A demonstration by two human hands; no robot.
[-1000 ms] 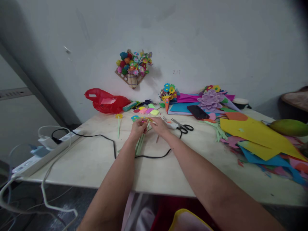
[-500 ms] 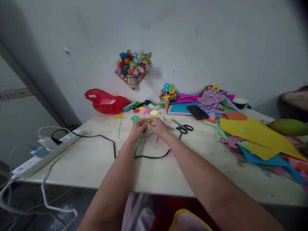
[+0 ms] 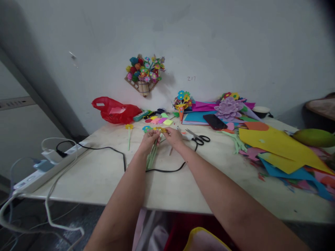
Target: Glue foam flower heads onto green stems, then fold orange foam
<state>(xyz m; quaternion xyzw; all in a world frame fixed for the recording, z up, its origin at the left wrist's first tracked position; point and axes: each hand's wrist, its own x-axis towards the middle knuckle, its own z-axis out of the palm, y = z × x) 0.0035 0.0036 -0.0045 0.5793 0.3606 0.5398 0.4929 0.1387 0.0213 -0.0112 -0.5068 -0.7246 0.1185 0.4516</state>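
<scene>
Close together over the middle of the table, both my hands work at a small yellow craft flower [image 3: 159,129]. My left hand [image 3: 149,141] is closed, pinching the flower near its green stem. The fingers of my right hand [image 3: 173,137] pinch the flower's right edge. Just behind my left hand shows a blue craft flower [image 3: 147,128]. Pale green strips [image 3: 151,158] lie below the hands, partly covered by my left wrist. To the right are black-handled scissors [image 3: 199,137]; a whitish tool [image 3: 185,135] beside them is mostly hidden by my right hand.
A yellow flower on a stem [image 3: 129,134] lies to the left. A black cord [image 3: 115,150] runs from the power strip [image 3: 52,167] across the table. Behind are a red plastic bag [image 3: 115,111] and a phone [image 3: 215,122]. Coloured sheets [image 3: 282,146] pile up at the right.
My right hand has shifted slightly to the right, and its fingers have moved to the yellow flower's edge. More of the flower shows between the hands. My left hand has barely moved.
</scene>
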